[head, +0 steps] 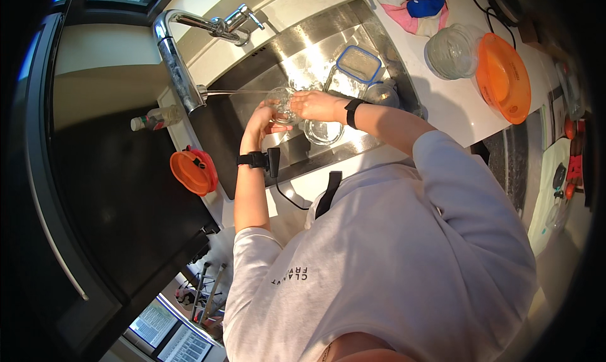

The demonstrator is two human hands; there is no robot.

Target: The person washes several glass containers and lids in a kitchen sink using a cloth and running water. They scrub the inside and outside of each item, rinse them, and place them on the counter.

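Observation:
Over the sink, my left hand [262, 121] cups a clear glass bowl [282, 107] from the left, its fingers underneath. My right hand [312, 105] presses its fingers against the bowl's right side; the fingertips blur into the glass. A thin stream of water [236, 92] from the chrome faucet [177, 63] reaches the bowl. Below my right wrist, a round glass dish [324, 131] lies in the sink. Beyond that wrist are a rectangular container with a blue rim [359, 64] and a round clear container [381, 95].
The steel sink [227, 85] has raised walls. Stacked glass bowls [452, 51] and an orange basin [504, 77] stand on the right counter, near a cloth [397, 9]. To the left are a bottle [156, 119] and an orange-red item [194, 171]. A cable [289, 198] hangs from my left wrist.

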